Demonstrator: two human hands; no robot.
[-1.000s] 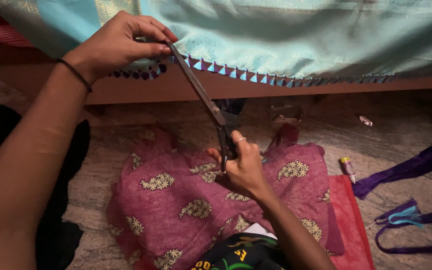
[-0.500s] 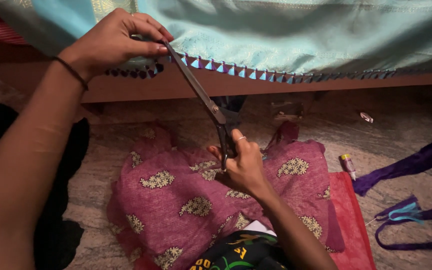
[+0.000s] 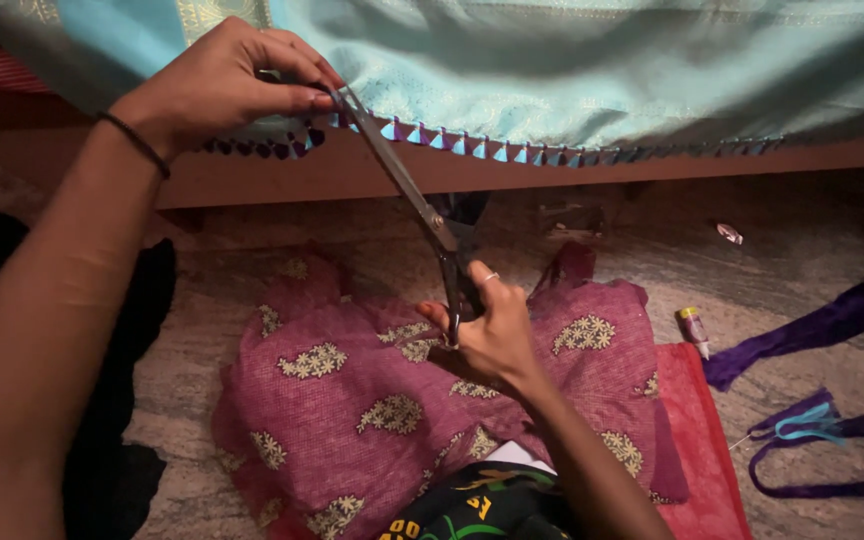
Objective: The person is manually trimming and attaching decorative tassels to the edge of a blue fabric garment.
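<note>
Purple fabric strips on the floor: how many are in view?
2. One purple strip lies at the right beyond the small tube; a second, looped purple strip lies nearer, with a teal piece on it. More may be hidden under the maroon cloth.

Long grey metal scissors (image 3: 422,205): smooth blades, dull sheen. Pale turquoise woven cloth with small tasselled edge (image 3: 592,70): soft, faint lustre. Maroon net-like cloth with cream paisley embroidery (image 3: 352,390): coarse, matt. Brown wooden rail (image 3: 652,165), far: smooth, matt. Speckled stone floor (image 3: 802,260): slightly rough.
</note>
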